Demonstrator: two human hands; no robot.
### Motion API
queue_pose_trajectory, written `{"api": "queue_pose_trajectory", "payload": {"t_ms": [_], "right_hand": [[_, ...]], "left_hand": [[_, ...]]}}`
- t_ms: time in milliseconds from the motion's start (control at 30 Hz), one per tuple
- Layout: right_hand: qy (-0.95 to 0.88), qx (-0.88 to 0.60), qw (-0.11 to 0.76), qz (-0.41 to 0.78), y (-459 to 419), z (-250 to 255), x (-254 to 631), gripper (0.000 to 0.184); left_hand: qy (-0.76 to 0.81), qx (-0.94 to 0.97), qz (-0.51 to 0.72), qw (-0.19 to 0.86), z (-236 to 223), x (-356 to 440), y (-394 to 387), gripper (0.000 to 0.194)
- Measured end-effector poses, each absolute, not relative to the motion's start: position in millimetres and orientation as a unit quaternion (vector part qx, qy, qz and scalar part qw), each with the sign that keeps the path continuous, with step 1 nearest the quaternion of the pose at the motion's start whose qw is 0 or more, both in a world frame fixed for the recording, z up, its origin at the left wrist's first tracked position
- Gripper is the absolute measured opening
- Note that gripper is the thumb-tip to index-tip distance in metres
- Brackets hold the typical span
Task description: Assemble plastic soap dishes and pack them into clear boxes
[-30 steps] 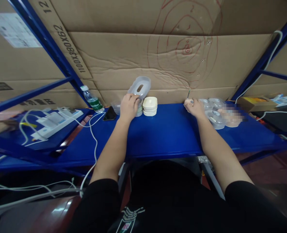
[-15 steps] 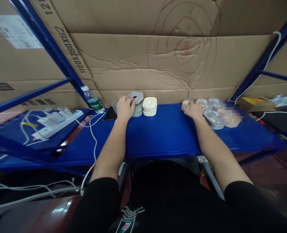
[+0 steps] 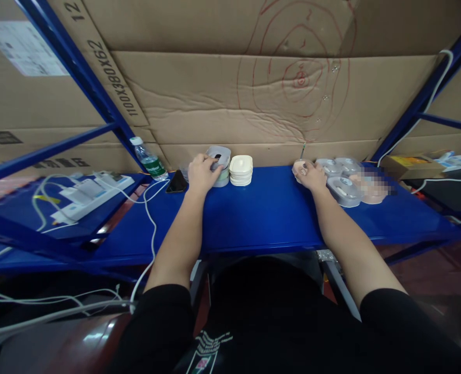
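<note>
My left hand (image 3: 203, 171) is closed at the near-left side of a stack of grey and pale green rounded-square lids (image 3: 223, 179). Its fingers and thumb grip the grey top lid (image 3: 221, 152), which has a dark mark in its middle. Right beside it stands a neat stack of cream rounded-square lids (image 3: 241, 169). Farther right, my right hand (image 3: 311, 174) curls its fingers over a small clear round container (image 3: 298, 169), which it partly hides. Several clear lidded containers with grey contents, such as the front one (image 3: 343, 191), sit by that hand.
Behind the blue shelf (image 3: 261, 218) rises a cardboard wall with red rings. A water bottle (image 3: 150, 161), a phone (image 3: 176, 183) and white cables lie left, with a power strip (image 3: 94, 200) beyond. An open cardboard box (image 3: 413, 169) sits right.
My left hand has shifted slightly; its fingers now bend over the grey top lid, and the lid's dark mark shows more. My right hand stays at the clear container.
</note>
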State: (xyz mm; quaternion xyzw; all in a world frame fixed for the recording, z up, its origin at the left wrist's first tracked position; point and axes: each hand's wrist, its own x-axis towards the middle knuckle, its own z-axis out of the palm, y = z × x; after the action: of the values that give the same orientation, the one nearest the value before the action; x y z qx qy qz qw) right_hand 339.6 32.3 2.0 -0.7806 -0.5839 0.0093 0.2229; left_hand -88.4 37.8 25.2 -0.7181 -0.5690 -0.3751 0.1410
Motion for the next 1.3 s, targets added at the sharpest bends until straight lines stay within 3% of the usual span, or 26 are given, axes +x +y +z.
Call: {"api": "queue_pose_trajectory", "payload": {"t_ms": [333, 500, 567, 700, 800, 967, 1067, 1167, 1300], "right_hand": [[-0.592, -0.751, 0.293, -0.014, 33.4, 6.1, 339.4, 0.070], [-0.606, -0.696, 0.384, -0.030, 28.8, 21.2, 328.0, 0.067], [-0.597, -0.661, 0.453, 0.031, 25.6, 28.5, 318.5, 0.068], [-0.555, -0.549, 0.554, 0.290, 13.7, 36.5, 294.0, 0.086], [-0.565, -0.496, 0.533, 0.388, 1.0, 36.5, 277.4, 0.088], [-0.601, -0.465, 0.474, 0.445, -9.2, 35.3, 266.5, 0.084], [-0.593, -0.477, 0.502, 0.411, -1.1, 34.6, 273.6, 0.087], [-0.585, -0.542, 0.536, 0.279, 12.3, 31.3, 289.7, 0.082], [-0.620, -0.639, 0.448, 0.075, 27.1, 22.2, 312.0, 0.067]], "left_hand": [[-0.567, -0.699, -0.411, 0.147, 28.0, -82.1, 32.8, 0.030], [-0.548, -0.694, -0.441, 0.157, 32.0, -75.4, 29.2, 0.029], [-0.527, -0.705, -0.446, 0.163, 34.2, -66.4, 24.0, 0.030], [-0.446, -0.774, -0.419, 0.165, 36.8, -34.8, 6.6, 0.040], [-0.360, -0.844, -0.366, 0.155, 35.9, -9.3, -6.5, 0.044], [-0.272, -0.903, -0.306, 0.132, 31.6, 8.3, -12.3, 0.033], [-0.283, -0.893, -0.323, 0.134, 33.0, -0.7, -6.4, 0.038], [-0.379, -0.823, -0.397, 0.147, 39.6, -25.2, 1.8, 0.039], [-0.512, -0.665, -0.510, 0.188, 50.1, -77.4, 13.3, 0.026]]}}
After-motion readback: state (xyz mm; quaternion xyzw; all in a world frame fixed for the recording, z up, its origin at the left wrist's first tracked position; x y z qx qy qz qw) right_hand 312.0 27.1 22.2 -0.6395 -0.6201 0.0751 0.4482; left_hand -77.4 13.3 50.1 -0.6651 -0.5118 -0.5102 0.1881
